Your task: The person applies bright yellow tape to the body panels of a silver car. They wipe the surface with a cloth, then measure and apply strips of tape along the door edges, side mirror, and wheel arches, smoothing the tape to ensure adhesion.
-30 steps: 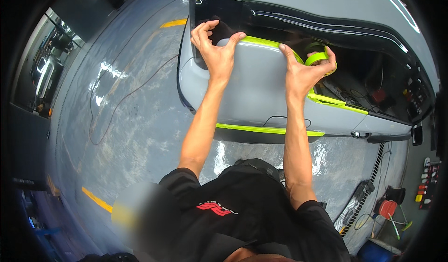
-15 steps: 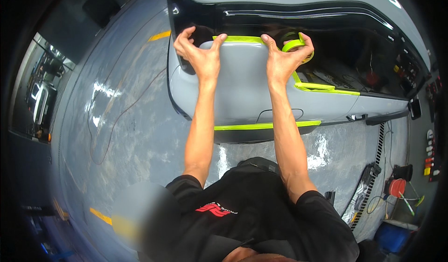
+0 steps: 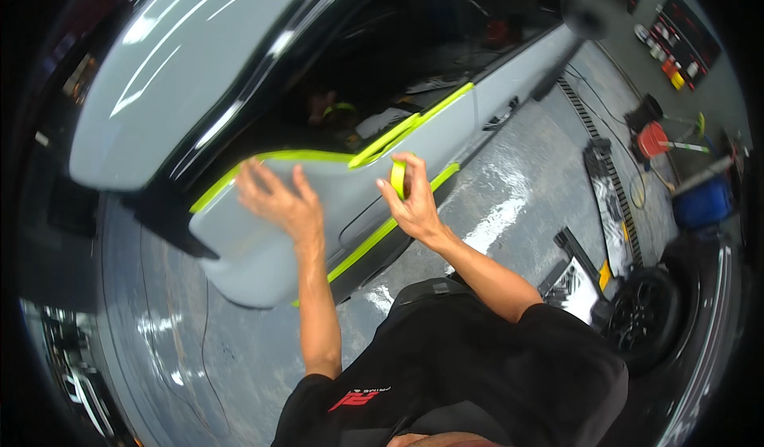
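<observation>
A grey car panel (image 3: 239, 244) lies in front of me, with yellow-green masking tape (image 3: 306, 155) running along its border with the dark window (image 3: 374, 57). Slightly blurred, my left hand (image 3: 282, 204) is spread over the panel, its fingertips at the taped edge and nothing in its grasp. My right hand (image 3: 414, 204) grips a roll of the same tape (image 3: 398, 178) between thumb and fingers, in front of the panel. No strip shows between the roll and the taped edge. Another tape line (image 3: 362, 249) follows the lower edge of the panel.
The grey roof (image 3: 159, 89) of the car rises at the upper left. On the glossy floor (image 3: 493, 208) to the right lie a drain grate (image 3: 585, 109) and a cable. A red bucket (image 3: 652, 139), a blue bin (image 3: 702, 203) and another vehicle's black wheel (image 3: 645, 312) are farther right.
The view has turned along the car. My hands no longer hold a stretch of tape between them; that tape now lies along the window border. The right hand has drawn back with the roll.
</observation>
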Demonstrator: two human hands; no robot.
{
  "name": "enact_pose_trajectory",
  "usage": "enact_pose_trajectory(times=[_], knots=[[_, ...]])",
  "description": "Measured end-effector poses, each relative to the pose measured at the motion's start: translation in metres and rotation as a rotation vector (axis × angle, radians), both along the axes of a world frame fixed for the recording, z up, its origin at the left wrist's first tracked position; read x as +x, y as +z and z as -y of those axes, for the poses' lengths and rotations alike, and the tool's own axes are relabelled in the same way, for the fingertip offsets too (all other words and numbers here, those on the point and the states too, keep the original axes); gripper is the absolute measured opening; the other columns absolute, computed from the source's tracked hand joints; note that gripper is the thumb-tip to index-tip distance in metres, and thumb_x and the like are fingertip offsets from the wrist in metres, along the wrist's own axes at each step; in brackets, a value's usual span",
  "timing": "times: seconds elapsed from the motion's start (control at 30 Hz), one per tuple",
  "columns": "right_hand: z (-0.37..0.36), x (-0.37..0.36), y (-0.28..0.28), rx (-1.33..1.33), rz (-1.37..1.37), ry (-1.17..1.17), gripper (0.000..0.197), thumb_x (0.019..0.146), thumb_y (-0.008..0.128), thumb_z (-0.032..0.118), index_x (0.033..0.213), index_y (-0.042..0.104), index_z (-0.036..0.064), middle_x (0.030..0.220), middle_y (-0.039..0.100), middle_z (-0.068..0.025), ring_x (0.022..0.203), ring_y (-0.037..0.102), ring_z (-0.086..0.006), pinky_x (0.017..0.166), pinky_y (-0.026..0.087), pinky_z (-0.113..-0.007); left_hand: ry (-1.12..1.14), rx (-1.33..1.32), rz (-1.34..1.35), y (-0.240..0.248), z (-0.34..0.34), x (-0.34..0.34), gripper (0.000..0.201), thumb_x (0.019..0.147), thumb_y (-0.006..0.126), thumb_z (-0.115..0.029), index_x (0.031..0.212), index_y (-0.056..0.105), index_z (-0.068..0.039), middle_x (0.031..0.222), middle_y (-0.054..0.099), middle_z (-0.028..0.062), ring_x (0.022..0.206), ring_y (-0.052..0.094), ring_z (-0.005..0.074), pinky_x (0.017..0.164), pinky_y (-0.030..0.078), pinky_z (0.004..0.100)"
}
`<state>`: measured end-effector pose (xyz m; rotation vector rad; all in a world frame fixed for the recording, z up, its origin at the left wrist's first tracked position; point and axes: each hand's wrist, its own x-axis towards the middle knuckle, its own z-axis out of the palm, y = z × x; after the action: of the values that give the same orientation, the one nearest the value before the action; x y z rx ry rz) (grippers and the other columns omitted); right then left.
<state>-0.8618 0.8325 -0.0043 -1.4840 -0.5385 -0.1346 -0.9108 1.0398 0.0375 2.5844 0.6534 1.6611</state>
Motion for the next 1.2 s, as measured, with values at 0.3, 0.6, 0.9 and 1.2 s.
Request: enact_pose_trajectory(times=[0.3,0.6,0.9,1.2], knots=[[0.228,-0.005,-0.113,-0.442,-0.334,-0.368,0.048,0.100,0.073,0.016,0.140,0.047,0.0100,0.086,0.063,-0.0099,0.075,0.063,-0.0236,0.071,0.051,-0.041,0.289,0.137,-0.061,-0.016,0.014,0.038,0.085,0.111,0.044,-0.058,0.171,0.020,-0.002,0.175,0.016,0.0295,0.158,0.023,0.0531,0.124,0.025,0.0665],[0.408,0.069,-0.157,-0.578,-0.700,0.026,0.033,0.114,0.049,0.019,0.146,0.050,0.0115,0.068,0.067,-0.0049,0.050,0.059,-0.0135,0.051,0.049,-0.032,0.783,0.255,-0.217,-0.016,-0.009,0.071,0.101,0.107,0.042,-0.070,0.157,0.032,0.018,0.164,0.026,0.0450,0.150,0.038,0.0560,0.115,0.041,0.0639],[0.494,0.177,-0.087,0.613,-0.774,0.287,0.080,0.109,0.064,0.020,0.171,0.015,0.0267,0.098,0.074,-0.0141,0.076,0.067,-0.0166,0.081,0.056,-0.040,0.425,-0.066,0.265,-0.012,0.089,0.092,0.085,0.111,0.050,-0.051,0.156,0.030,0.019,0.160,0.029,0.0460,0.152,0.032,0.0544,0.126,0.027,0.0597],[0.541,0.264,-0.086,0.965,-0.644,0.678,0.100,0.106,0.069,0.025,0.173,-0.006,0.0292,0.088,0.069,-0.0104,0.061,0.060,-0.0181,0.079,0.053,-0.043,-1.114,-0.634,-0.362,-0.048,0.461,0.268,0.017,0.090,0.084,-0.011,0.103,0.077,-0.001,0.105,0.077,0.0119,0.106,0.072,0.0273,0.093,0.055,0.0389]])
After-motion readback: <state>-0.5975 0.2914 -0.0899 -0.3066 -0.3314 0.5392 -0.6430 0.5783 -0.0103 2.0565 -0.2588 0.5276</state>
